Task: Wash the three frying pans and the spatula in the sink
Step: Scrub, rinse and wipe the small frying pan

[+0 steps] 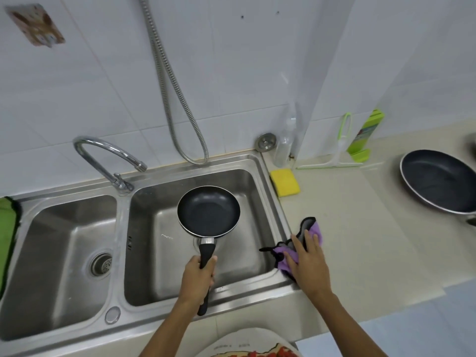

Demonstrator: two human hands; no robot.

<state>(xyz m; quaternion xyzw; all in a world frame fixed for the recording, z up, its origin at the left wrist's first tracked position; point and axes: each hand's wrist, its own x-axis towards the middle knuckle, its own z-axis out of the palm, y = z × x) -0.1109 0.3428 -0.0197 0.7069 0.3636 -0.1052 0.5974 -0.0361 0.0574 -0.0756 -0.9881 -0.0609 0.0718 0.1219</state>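
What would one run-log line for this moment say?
left hand: grips small pan over right basin | right hand: rests on cloth on counter | big pan: on counter

A small pan (pixel 208 211) is held over the right basin (pixel 159 266) of the sink (pixel 154 318) by the left hand (pixel 197 278), which is wrapped round the handle at the pan's six o'clock. From the pan, the tap (pixel 108 155) is found at ten o'clock and the left basin (pixel 51 253) at eight o'clock. A sponge (pixel 285 182) is set on the counter (pixel 360 240) at two o'clock, just beside the sink's rim. A cloth (pixel 315 229) is laid at four o'clock, with the right hand (pixel 307 264) rested on it. A large pan (pixel 438 184) is placed at three o'clock, well apart.
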